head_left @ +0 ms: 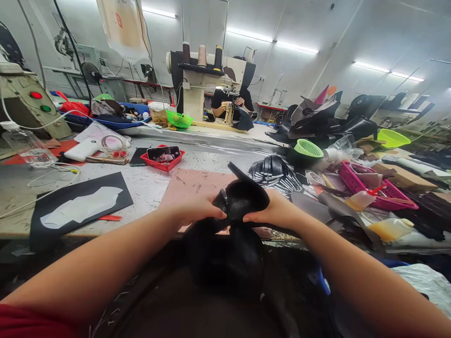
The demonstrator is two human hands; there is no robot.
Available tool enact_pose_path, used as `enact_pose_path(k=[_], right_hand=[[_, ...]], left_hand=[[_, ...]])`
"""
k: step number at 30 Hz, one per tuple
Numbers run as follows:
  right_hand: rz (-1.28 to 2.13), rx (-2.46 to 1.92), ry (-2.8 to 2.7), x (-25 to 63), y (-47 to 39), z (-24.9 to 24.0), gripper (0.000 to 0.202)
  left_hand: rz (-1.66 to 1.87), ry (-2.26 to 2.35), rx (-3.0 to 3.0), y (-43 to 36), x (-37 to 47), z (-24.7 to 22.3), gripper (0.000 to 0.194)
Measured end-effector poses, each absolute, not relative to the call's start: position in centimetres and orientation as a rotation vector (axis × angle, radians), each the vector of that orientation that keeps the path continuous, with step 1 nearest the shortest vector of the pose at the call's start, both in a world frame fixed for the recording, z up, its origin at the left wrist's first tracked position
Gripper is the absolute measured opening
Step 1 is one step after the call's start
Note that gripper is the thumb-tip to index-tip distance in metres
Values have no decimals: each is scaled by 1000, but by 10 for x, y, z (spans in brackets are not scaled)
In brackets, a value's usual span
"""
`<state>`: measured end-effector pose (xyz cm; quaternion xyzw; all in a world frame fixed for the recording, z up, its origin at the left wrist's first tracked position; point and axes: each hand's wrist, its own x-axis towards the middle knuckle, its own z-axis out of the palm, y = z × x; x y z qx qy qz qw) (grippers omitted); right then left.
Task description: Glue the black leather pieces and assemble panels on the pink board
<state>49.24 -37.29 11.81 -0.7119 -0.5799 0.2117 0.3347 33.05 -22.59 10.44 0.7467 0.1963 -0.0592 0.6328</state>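
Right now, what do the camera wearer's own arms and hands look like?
The left hand and right hand are ungloved, with no watch or bracelet visible. A dark red fabric sleeve shows at lower left, the left forearm bare beyond it; the right forearm is bare, no sleeve in view.

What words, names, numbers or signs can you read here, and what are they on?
None can be read for certain.
Hanging translucent plastic bag: small red mark, too blurred to read.
Black rectangular phone in the red plastic basket: any screen words are too small.
Beige metal box with red and green round buttons: no readable lettering.
Black curved leather-like piece in both hands: no lettering shows.
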Motion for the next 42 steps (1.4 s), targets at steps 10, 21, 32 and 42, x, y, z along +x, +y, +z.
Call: enact_pose_path(k=[10, 21, 32, 42], right_hand=[[327, -2007, -1575, 484, -378, 117, 22], [323, -1984, -1581, 486, -380, 117, 21], [129, -2114, -1585, 482, -379, 111, 26], [-374, -1886, -1679, 479, -384, 94, 38]], left_hand=[[-139, 533, 1733, -230, 333, 109, 19], [-193, 573, 1761, -229, 334, 109, 21], [-174, 504, 1704, -228, 335, 106, 21], [-152, 467, 1591, -230, 335, 108, 19]])
